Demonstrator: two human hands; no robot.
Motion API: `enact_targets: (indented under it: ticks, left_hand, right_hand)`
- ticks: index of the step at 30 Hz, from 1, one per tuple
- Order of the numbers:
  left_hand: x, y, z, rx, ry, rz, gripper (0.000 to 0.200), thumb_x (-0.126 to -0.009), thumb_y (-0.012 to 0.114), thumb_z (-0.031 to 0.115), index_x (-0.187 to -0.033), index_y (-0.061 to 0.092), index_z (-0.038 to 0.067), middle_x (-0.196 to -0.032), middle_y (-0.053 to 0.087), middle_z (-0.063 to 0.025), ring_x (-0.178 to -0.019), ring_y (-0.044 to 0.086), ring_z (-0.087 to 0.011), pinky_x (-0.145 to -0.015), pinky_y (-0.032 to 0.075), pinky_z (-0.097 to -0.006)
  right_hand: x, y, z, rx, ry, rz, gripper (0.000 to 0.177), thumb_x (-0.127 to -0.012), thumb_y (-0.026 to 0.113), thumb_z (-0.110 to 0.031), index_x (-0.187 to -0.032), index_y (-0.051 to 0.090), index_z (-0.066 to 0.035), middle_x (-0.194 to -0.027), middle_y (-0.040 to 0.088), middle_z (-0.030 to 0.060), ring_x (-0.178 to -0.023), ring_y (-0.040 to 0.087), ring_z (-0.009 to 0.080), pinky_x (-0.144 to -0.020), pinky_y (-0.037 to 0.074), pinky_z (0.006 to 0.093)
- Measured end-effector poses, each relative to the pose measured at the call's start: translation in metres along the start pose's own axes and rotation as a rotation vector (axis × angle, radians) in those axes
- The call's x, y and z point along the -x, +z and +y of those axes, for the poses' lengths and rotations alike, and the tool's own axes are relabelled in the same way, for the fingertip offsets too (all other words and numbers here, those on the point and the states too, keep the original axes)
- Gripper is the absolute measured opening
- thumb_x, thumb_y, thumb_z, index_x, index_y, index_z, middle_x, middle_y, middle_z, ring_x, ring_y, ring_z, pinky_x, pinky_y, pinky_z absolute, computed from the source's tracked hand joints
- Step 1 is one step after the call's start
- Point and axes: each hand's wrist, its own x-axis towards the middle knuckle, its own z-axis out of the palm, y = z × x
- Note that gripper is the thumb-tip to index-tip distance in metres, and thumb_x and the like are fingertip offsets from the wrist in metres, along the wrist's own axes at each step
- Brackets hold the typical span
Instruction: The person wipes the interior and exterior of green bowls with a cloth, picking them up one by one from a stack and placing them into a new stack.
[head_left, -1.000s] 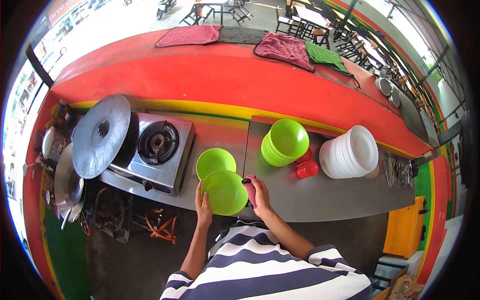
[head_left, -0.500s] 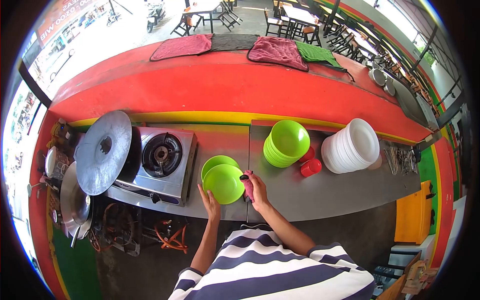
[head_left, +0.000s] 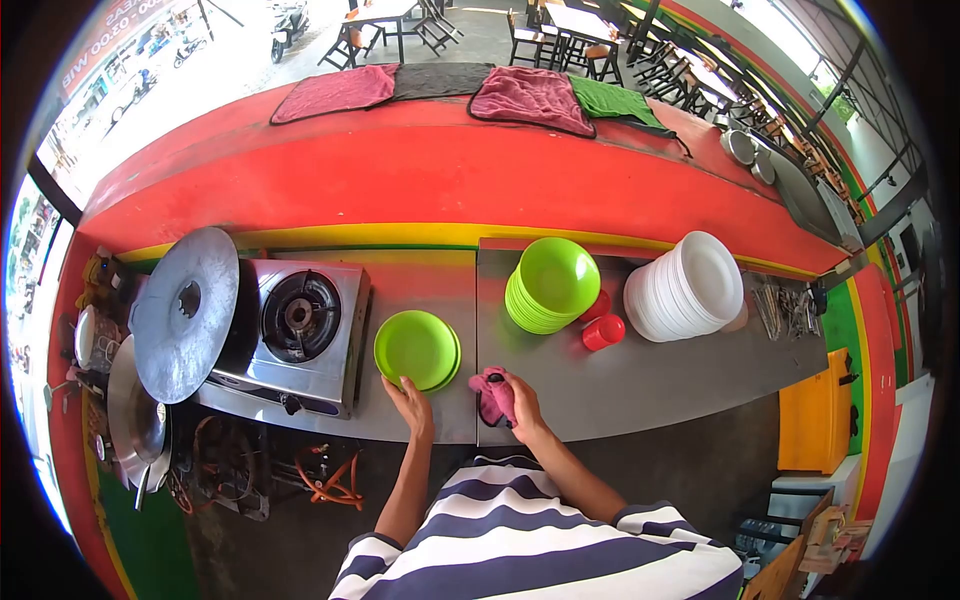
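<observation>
Two green bowls (head_left: 415,350) sit nested on the metal counter (head_left: 650,390), between the stove and a taller bowl stack. My left hand (head_left: 410,408) touches the near rim of the upper bowl, its fingers partly hidden at the edge. A crumpled pink cloth (head_left: 493,397) is gripped in my right hand (head_left: 524,408), just right of the bowls and apart from them. Farther right stands a tilted stack of green bowls (head_left: 556,285). Two red containers (head_left: 603,332) lie beside it, next to a tall stack of white bowls (head_left: 690,290).
On the left is a gas stove (head_left: 305,330) with a large metal lid (head_left: 187,315) leaning over it. A wok (head_left: 137,410) hangs at the far left. Cutlery (head_left: 790,312) lies at the right. Behind runs a red ledge (head_left: 420,170) with cloths (head_left: 530,98).
The upper green bowl has moved left and back and now sits over the other one. My right hand with the cloth has come away from the bowls, toward me.
</observation>
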Motion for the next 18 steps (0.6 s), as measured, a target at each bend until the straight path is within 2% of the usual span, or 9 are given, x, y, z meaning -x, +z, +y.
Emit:
enact_targets:
  ticks: [3, 4, 7, 10, 11, 12, 15, 16, 18]
  left_hand:
    - [0.004, 0.002, -0.001, -0.022, -0.048, 0.044, 0.062, -0.108, 0.046, 0.028, -0.154, 0.024, -0.006, -0.159, 0.030, -0.0251, -0.148, 0.029, -0.0355, -0.120, 0.024, -0.0402]
    - [0.007, 0.004, -0.002, -0.028, -0.073, 0.061, 0.061, -0.107, 0.046, 0.028, -0.154, 0.024, -0.006, -0.160, 0.029, -0.0255, -0.149, 0.028, -0.0357, -0.120, 0.024, -0.0403]
    - [0.018, 0.012, -0.001, -0.186, -0.054, 0.175, 0.058, -0.106, 0.048, 0.023, -0.152, 0.027, -0.006, -0.160, 0.028, -0.0263, -0.151, 0.025, -0.0357, -0.121, 0.022, -0.0410]
    - [0.030, 0.037, 0.029, -0.339, 0.191, 0.265, 0.055, -0.104, 0.051, 0.018, -0.150, 0.032, -0.006, -0.158, 0.033, -0.0265, -0.150, 0.028, -0.0349, -0.121, 0.022, -0.0410]
    - [0.034, 0.048, 0.045, -0.274, 0.187, 0.170, 0.054, -0.104, 0.052, 0.018, -0.150, 0.034, -0.005, -0.157, 0.034, -0.0264, -0.149, 0.030, -0.0347, -0.121, 0.022, -0.0411]
    - [0.037, 0.060, 0.064, -0.209, 0.183, 0.076, 0.054, -0.103, 0.053, 0.017, -0.149, 0.035, -0.005, -0.155, 0.036, -0.0262, -0.148, 0.031, -0.0345, -0.120, 0.023, -0.0411]
    - [0.035, 0.107, 0.095, -0.052, 0.158, -0.155, 0.053, -0.103, 0.055, 0.017, -0.148, 0.038, -0.004, -0.152, 0.041, -0.0256, -0.146, 0.035, -0.0340, -0.119, 0.025, -0.0413]
    - [0.034, 0.125, 0.101, -0.004, 0.147, -0.224, 0.052, -0.103, 0.056, 0.017, -0.148, 0.039, -0.004, -0.151, 0.043, -0.0254, -0.145, 0.036, -0.0339, -0.119, 0.025, -0.0414]
    - [0.034, 0.160, 0.114, 0.034, 0.167, -0.292, 0.058, -0.102, 0.059, 0.021, -0.149, 0.037, -0.004, -0.152, 0.042, -0.0256, -0.145, 0.036, -0.0342, -0.119, 0.026, -0.0419]
  right_hand:
    - [0.002, -0.023, -0.014, -0.156, 0.029, 0.044, 0.036, -0.104, 0.052, -0.030, -0.121, 0.065, 0.000, -0.117, 0.070, 0.0104, -0.107, 0.068, 0.0206, -0.099, 0.051, 0.0325]
    - [-0.002, -0.034, -0.016, -0.234, 0.008, -0.005, 0.042, -0.105, 0.050, -0.036, -0.124, 0.062, -0.001, -0.120, 0.069, 0.0113, -0.111, 0.066, 0.0226, -0.101, 0.050, 0.0362]
    - [-0.004, -0.055, -0.043, -0.417, -0.022, -0.041, 0.045, -0.105, 0.049, -0.039, -0.129, 0.060, -0.003, -0.124, 0.067, 0.0099, -0.114, 0.065, 0.0220, -0.102, 0.049, 0.0365]
    - [-0.004, -0.053, -0.085, -0.374, -0.136, 0.038, 0.052, -0.102, 0.052, -0.045, -0.133, 0.056, -0.003, -0.129, 0.064, 0.0080, -0.121, 0.061, 0.0219, -0.108, 0.045, 0.0373]
    - [-0.004, -0.050, -0.099, -0.351, -0.189, 0.077, 0.052, -0.102, 0.053, -0.045, -0.134, 0.056, -0.003, -0.129, 0.064, 0.0076, -0.122, 0.060, 0.0217, -0.108, 0.044, 0.0371]
    - [-0.014, -0.061, -0.102, -0.376, -0.256, 0.025, 0.050, -0.100, 0.060, -0.038, -0.135, 0.055, -0.003, -0.132, 0.062, 0.0082, -0.123, 0.059, 0.0206, -0.109, 0.043, 0.0358]
    - [-0.022, -0.055, -0.133, -0.199, -0.392, 0.111, 0.050, -0.097, 0.066, -0.029, -0.136, 0.053, -0.002, -0.133, 0.061, 0.0096, -0.123, 0.059, 0.0196, -0.107, 0.044, 0.0338]
    - [-0.025, -0.054, -0.141, -0.232, -0.393, 0.116, 0.050, -0.094, 0.071, -0.023, -0.136, 0.052, -0.003, -0.130, 0.061, 0.0097, -0.118, 0.061, 0.0194, -0.104, 0.046, 0.0325]
    - [-0.032, -0.059, -0.150, -0.167, -0.376, 0.118, 0.048, -0.094, 0.071, -0.022, -0.134, 0.053, -0.004, -0.126, 0.062, 0.0090, -0.115, 0.063, 0.0193, -0.100, 0.048, 0.0322]
